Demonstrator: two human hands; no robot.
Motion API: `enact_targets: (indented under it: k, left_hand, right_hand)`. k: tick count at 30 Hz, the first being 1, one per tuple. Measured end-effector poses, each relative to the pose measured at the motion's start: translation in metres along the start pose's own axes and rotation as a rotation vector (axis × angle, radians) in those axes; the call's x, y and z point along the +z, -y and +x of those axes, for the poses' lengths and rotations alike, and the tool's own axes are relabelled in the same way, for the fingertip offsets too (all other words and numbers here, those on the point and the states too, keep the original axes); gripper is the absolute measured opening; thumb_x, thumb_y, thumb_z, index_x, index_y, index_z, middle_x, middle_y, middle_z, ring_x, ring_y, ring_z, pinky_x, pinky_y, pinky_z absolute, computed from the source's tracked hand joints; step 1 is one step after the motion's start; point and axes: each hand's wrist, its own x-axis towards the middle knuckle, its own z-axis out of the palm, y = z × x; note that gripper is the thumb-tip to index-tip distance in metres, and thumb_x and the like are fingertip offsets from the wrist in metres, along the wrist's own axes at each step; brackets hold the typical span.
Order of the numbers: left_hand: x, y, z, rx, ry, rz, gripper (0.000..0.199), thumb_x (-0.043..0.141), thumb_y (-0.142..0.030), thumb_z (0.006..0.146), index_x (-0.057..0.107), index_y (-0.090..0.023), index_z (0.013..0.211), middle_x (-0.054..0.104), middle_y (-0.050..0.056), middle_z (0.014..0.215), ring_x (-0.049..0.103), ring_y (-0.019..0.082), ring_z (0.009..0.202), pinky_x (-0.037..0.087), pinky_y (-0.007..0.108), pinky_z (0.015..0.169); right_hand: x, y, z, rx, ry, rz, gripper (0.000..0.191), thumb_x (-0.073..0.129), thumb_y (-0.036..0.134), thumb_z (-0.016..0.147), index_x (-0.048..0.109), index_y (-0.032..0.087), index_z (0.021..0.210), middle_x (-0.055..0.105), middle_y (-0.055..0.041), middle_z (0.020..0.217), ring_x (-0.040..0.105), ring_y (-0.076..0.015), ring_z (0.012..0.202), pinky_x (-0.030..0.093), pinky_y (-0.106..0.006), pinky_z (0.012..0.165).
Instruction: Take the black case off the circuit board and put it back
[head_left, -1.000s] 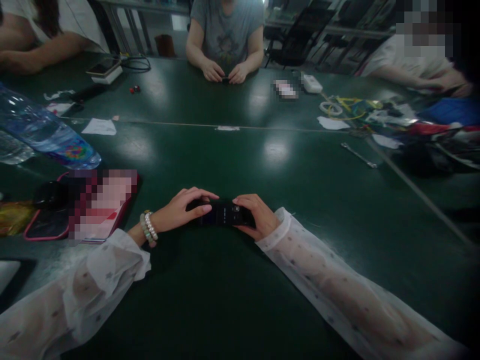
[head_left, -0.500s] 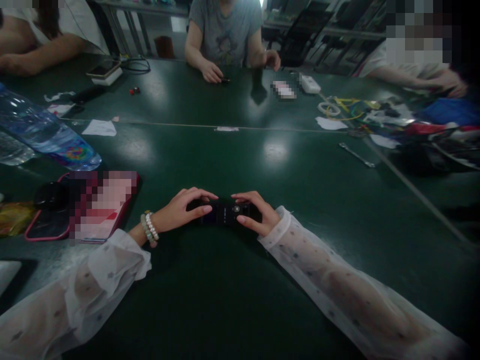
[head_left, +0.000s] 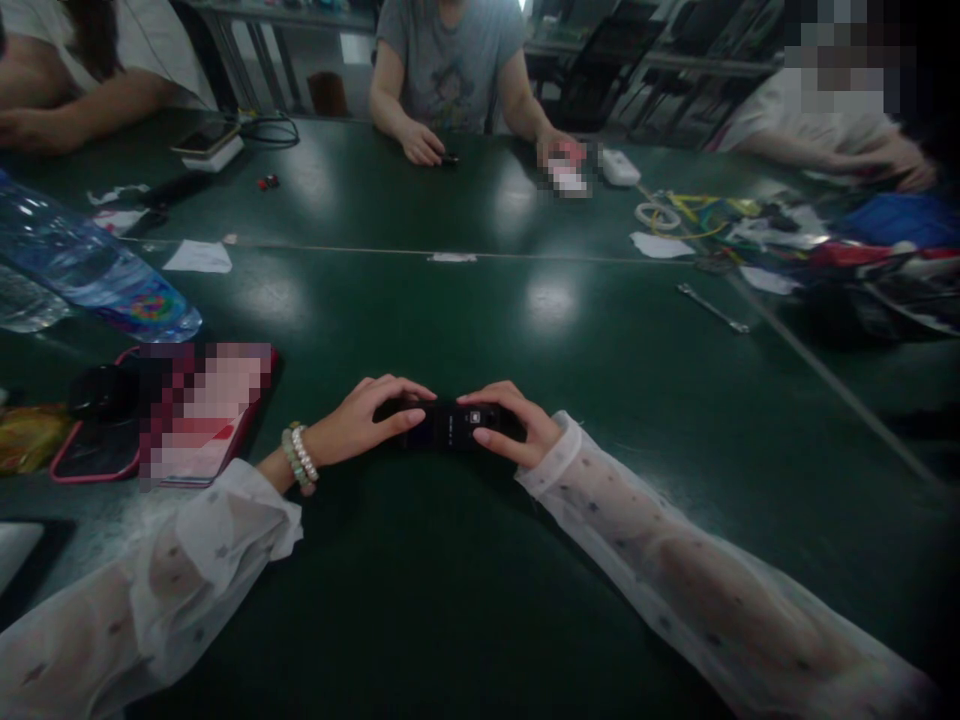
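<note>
A small black device (head_left: pixel 450 424) with a dark screen and small white markings lies on the dark green table (head_left: pixel 420 580), in front of me. My left hand (head_left: pixel 375 412) grips its left end, thumb along the near side and fingers along the far side. Around its right end my right hand (head_left: pixel 517 422) is closed in the same way, the thumb beside a white square marking. Bead bracelets (head_left: pixel 300 458) circle my left wrist.
Left: two phones (head_left: pixel 217 400), a black round object (head_left: pixel 101 390) and a water bottle (head_left: pixel 97 265). Right: a wrench (head_left: pixel 712 308) and tangled cables (head_left: pixel 690 215). A person in grey (head_left: pixel 450 80) sits opposite; other people sit at both sides.
The fingers of my right hand have shifted slightly left on the device's far side. Across the table, the person's hand has come down onto a pinkish-white object.
</note>
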Motion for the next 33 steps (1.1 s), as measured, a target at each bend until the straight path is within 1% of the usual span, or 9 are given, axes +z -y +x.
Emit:
enact_targets:
  k: [6,10,14,18,26,33]
  left_hand:
    - [0.0063,0.0006,-0.0009,-0.035,-0.061,0.03,0.046,0.046,-0.059,0.096,0.058,-0.028,0.127,0.063,0.004,0.127,0.055,0.026,0.118,0.037,0.046,0.103]
    - [0.0065,-0.0004,-0.0018,-0.033,-0.05,0.072,0.055,0.043,-0.065,0.094,0.055,-0.027,0.132,0.062,0.007,0.128,0.055,0.028,0.117,0.038,0.047,0.1]
    - [0.0063,-0.0016,-0.0028,0.002,-0.039,0.084,0.063,0.043,-0.07,0.091,0.051,-0.027,0.136,0.062,0.008,0.127,0.056,0.028,0.113,0.039,0.046,0.099]
    - [0.0074,-0.0009,-0.0027,0.012,-0.035,0.101,0.061,0.042,-0.068,0.092,0.05,-0.027,0.137,0.061,0.008,0.128,0.055,0.027,0.113,0.039,0.045,0.098]
    - [0.0078,0.0006,-0.0009,0.005,-0.038,0.096,0.056,0.038,-0.065,0.096,0.051,-0.028,0.136,0.061,0.006,0.13,0.053,0.027,0.117,0.037,0.045,0.1]
    - [0.0084,0.0013,-0.001,-0.01,-0.05,0.101,0.053,0.036,-0.062,0.098,0.051,-0.029,0.135,0.061,0.006,0.13,0.054,0.027,0.118,0.037,0.045,0.1]
  right_hand:
    - [-0.0011,-0.0058,-0.0006,-0.022,-0.003,-0.009,0.036,0.067,0.042,0.084,0.062,0.026,0.116,0.069,-0.0069,0.109,0.059,-0.0236,0.102,0.049,-0.048,0.093]
    - [0.0,-0.009,-0.0007,-0.061,-0.018,-0.02,0.038,0.067,0.04,0.082,0.061,0.025,0.116,0.068,-0.0074,0.106,0.06,-0.023,0.097,0.05,-0.046,0.088]
    - [0.0011,-0.0099,-0.0009,-0.074,-0.027,-0.03,0.038,0.067,0.04,0.08,0.061,0.025,0.115,0.068,-0.0074,0.106,0.06,-0.0237,0.097,0.051,-0.046,0.088]
    - [0.0016,-0.01,-0.0013,-0.068,-0.031,-0.029,0.038,0.066,0.039,0.081,0.06,0.025,0.116,0.069,-0.0074,0.109,0.06,-0.0241,0.1,0.05,-0.048,0.091]
    - [0.002,-0.0086,-0.0012,-0.074,-0.04,-0.047,0.036,0.064,0.039,0.085,0.06,0.026,0.118,0.069,-0.0066,0.112,0.06,-0.0233,0.102,0.05,-0.048,0.091]
    - [0.0021,-0.005,-0.0014,-0.057,-0.03,-0.076,0.035,0.064,0.041,0.084,0.059,0.028,0.116,0.069,-0.0065,0.112,0.059,-0.0253,0.104,0.051,-0.051,0.092]
